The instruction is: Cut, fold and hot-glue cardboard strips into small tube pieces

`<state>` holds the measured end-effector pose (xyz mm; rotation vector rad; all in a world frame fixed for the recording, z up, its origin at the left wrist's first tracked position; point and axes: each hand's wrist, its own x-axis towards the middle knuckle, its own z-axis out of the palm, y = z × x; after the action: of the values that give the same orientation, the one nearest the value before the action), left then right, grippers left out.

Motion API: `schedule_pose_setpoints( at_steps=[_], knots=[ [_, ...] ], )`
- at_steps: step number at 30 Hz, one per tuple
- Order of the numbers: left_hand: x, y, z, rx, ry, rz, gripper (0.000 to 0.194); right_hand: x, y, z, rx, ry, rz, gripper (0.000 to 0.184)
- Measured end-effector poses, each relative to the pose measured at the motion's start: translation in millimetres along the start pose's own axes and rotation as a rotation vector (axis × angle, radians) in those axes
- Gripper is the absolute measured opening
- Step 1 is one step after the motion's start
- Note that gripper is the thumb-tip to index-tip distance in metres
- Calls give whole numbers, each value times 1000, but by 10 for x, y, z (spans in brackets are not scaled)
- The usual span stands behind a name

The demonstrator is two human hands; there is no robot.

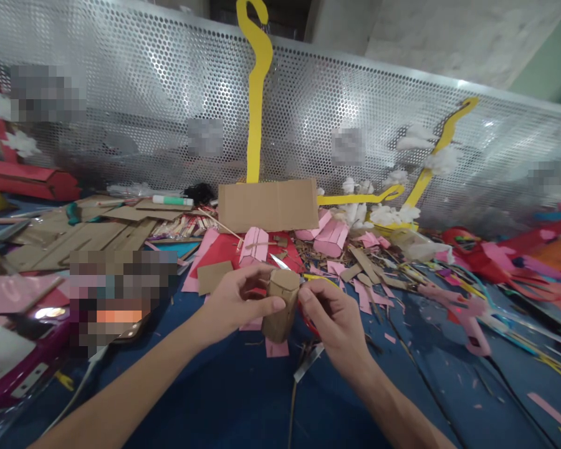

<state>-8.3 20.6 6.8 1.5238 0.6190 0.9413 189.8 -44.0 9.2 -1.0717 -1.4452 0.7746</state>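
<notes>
A small faceted cardboard tube (280, 312), capped with a flat cardboard piece, stands upright in front of me. My left hand (243, 296) wraps round its left side, thumb across the front. On the other side, my right hand (330, 312) is closed in a pinch against the tube's upper right edge; what sits between its fingertips is hidden. Scissors (280, 263) show a blade behind the tube and a red handle partly covered by my right hand. Pink paper scraps (277, 348) lie under and around the tube.
Behind stand a cardboard box (268, 206) with a tall yellow hook (257, 112) and several pink paper boxes (331, 237). A pink glue gun (462, 312) lies right, its cord trailing forward. Cardboard sheets (88, 234) are piled left. A perforated metal panel (168, 93) closes the back.
</notes>
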Motion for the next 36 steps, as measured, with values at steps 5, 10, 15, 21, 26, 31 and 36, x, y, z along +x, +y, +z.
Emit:
schedule_pose_setpoints(
  at_steps=[5,10,15,21,26,31,36],
  knots=[
    [3,-31,-3,-12,73,37,47,14,19,-3,26,51,17,35],
    [-3,-29,-1,-14,108,117,42,34,87,-8,129,164,-13,45],
    [45,-64,-29,-33,271,219,42,36,124,-20,128,277,-64,48],
    [56,-71,-16,62,397,395,30,75,136,-35,186,326,-60,19],
    [24,-45,-5,72,403,414,31,58,128,-21,157,299,-21,31],
    [56,-42,-29,-29,376,342,31,6,128,8,218,239,6,61],
    [90,-58,-33,-208,389,241,42,22,123,20,264,244,9,61]
  ],
)
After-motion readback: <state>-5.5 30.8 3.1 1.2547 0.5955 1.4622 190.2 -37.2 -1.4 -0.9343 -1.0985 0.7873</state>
